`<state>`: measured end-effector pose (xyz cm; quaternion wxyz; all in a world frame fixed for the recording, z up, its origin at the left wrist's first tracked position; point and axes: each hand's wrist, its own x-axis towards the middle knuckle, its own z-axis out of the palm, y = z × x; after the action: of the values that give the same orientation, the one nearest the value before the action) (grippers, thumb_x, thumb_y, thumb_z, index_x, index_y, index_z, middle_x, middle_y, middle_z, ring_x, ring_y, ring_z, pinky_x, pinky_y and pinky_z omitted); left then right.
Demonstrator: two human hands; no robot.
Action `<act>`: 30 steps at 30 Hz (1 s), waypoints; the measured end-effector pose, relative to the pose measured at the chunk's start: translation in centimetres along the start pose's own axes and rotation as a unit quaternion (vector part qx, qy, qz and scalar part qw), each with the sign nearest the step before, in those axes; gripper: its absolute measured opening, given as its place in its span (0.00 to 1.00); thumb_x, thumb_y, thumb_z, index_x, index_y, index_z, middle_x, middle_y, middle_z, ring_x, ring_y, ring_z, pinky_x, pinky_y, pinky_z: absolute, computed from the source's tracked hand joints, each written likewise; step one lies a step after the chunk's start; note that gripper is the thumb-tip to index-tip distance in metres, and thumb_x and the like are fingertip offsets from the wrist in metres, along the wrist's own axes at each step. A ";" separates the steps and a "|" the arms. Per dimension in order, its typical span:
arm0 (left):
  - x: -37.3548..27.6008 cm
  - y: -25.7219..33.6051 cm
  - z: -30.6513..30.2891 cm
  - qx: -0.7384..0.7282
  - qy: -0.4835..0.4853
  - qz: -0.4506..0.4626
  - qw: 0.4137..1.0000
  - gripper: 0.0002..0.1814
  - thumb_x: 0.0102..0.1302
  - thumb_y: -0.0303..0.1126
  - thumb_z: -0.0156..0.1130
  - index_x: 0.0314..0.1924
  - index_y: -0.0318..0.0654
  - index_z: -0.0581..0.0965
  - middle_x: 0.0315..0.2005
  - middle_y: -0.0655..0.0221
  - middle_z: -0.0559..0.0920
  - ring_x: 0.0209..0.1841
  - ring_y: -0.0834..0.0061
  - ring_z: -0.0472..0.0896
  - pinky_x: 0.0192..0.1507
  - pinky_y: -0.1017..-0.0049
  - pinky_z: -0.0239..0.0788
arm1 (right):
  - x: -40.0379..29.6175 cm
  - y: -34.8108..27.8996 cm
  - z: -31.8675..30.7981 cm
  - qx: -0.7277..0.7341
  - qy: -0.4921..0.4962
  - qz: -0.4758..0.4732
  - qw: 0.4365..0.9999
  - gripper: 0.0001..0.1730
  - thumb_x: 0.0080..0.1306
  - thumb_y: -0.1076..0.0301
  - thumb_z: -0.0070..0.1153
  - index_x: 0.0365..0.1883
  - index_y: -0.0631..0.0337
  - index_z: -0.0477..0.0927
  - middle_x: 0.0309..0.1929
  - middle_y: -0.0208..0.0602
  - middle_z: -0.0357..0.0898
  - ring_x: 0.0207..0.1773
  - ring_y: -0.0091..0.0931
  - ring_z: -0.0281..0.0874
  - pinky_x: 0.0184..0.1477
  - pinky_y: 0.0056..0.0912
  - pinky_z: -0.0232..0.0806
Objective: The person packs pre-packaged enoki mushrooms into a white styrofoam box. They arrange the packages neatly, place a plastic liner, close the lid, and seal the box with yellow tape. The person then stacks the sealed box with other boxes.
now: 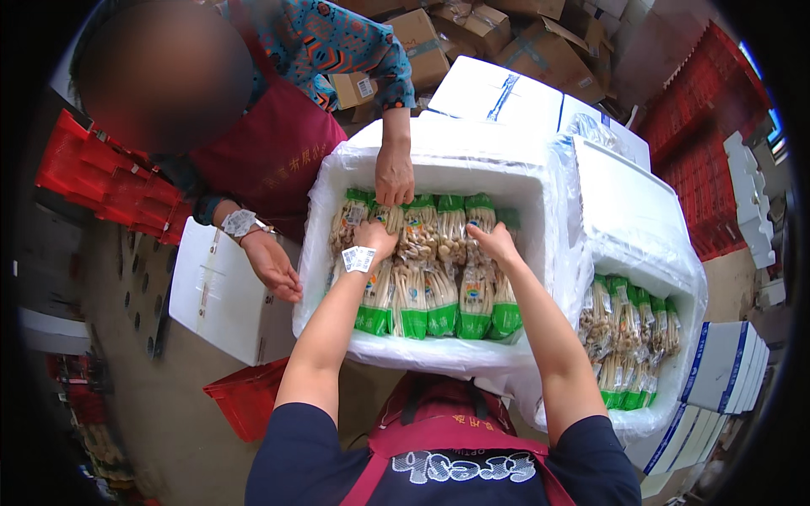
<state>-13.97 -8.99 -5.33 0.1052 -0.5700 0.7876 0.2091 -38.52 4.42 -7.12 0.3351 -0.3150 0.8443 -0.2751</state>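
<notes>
Plastic packs of long-stemmed mushrooms with green ends (419, 231) lie in two rows inside a white foam box (436, 348) lined with clear film. My left hand (377, 240), a printed sticker (359, 259) on its wrist, reaches onto the upper row at left; its fingertips are hidden among the packs. Toward the right end of that row, my right hand (495, 243) rests against a pack (479, 212), thumb spread from the fingers. Whether either hand grips a pack is unclear. Lower-row packs (476, 300) lie with green ends toward me.
Across the box, a co-worker's hand (394, 174) touches the upper row; their other hand (273, 264) hangs beside the left wall. A second foam box (690, 379) with packs stands right. Around are a closed foam box (218, 291), red crates (690, 145) and cardboard boxes (538, 57).
</notes>
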 end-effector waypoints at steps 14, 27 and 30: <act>5.1 2.4 0.5 0.129 0.008 0.047 0.990 0.50 0.58 0.72 0.49 0.52 0.22 0.73 0.54 0.42 0.73 0.56 0.49 0.72 0.59 0.58 0.63 | 2.2 -0.2 1.7 -0.043 -0.065 0.066 0.995 0.72 0.46 0.27 0.61 0.64 0.86 0.49 0.61 0.72 0.63 0.66 0.53 0.60 0.65 0.46 0.58; 3.8 1.5 -1.8 0.051 -0.130 0.001 0.990 0.76 0.38 0.80 0.59 0.66 0.12 0.48 0.56 0.33 0.70 0.58 0.51 0.74 0.57 0.69 0.68 | 1.0 -1.5 1.4 -0.083 -0.065 0.049 0.993 0.71 0.45 0.29 0.62 0.63 0.87 0.49 0.56 0.69 0.69 0.61 0.53 0.68 0.61 0.43 0.63; 4.3 1.7 -2.3 -0.003 -0.189 -0.024 0.982 0.77 0.38 0.78 0.60 0.67 0.15 0.44 0.57 0.36 0.71 0.58 0.52 0.75 0.57 0.70 0.68 | 1.0 -2.1 1.3 -0.081 -0.075 0.052 0.993 0.72 0.44 0.29 0.63 0.63 0.89 0.48 0.52 0.66 0.74 0.57 0.48 0.73 0.57 0.38 0.67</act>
<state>-16.78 -13.29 -4.66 0.2554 -0.5392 0.7390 0.3129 -37.40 2.04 -6.90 0.3849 -0.3165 0.8514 -0.1639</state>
